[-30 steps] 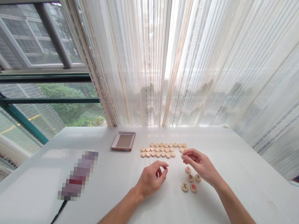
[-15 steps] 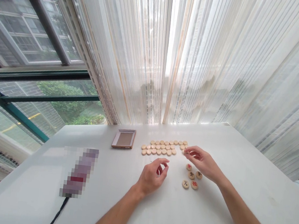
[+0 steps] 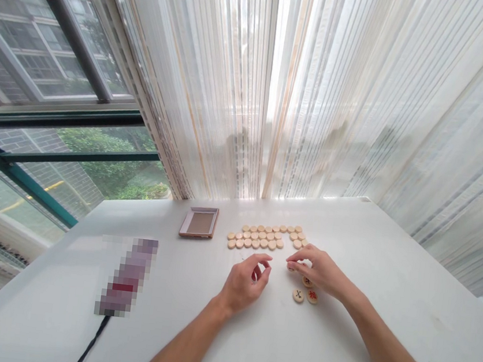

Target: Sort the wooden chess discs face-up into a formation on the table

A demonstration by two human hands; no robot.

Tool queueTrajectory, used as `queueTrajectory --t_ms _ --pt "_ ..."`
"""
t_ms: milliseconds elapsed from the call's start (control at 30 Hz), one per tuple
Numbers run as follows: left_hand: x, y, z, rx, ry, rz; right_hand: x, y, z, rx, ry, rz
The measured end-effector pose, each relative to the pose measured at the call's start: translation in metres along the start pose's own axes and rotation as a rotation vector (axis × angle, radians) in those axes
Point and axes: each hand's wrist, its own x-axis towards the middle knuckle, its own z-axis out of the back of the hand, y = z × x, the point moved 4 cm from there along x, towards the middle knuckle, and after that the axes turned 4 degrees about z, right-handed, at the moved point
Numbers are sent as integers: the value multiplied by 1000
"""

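Note:
My right hand is closed, thumb and fingertips on a round wooden Chinese chess piece at the table surface. Partly under that hand lies a piece with a black character. Just nearer to me are a black-marked piece and a red-marked piece, both face up. My left hand rests on the table with fingers curled and a gap between thumb and forefinger, holding nothing. Beyond the hands, several plain-topped pieces form rows, with a small group at their right end.
A shallow open box stands at the back left of the white table. A blurred-out purple object with a black cord lies on the left. Pale curtains hang behind the table's far edge.
My right hand has moved toward me from the plain-topped group, where a piece now lies, to the face-up pieces, and grips one there. My left hand has stayed in place.

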Motion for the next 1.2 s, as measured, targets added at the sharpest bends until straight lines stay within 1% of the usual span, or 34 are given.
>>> queueTrajectory --t_ms 133,233,467,667,800,1000,1100,1200 --pt "-1 0 0 11 4 1 0 0 -3 -55 27 9" --pt "-1 -1 0 14 4 -3 2 -4 -6 -84 30 19" --pt "0 -2 0 20 17 0 5 -16 -8 -185 -53 35" --pt "0 -2 -1 21 24 0 4 -10 -8 -302 -77 45" --pt "0 -1 -1 21 28 5 3 -7 -7 -299 -67 62" --pt "0 -1 -1 28 38 13 0 -11 7 -210 -139 54" --pt "0 -2 0 33 43 18 -3 -7 11 -168 -74 48" --pt "0 -1 0 39 45 16 -5 2 12 -163 -7 60"
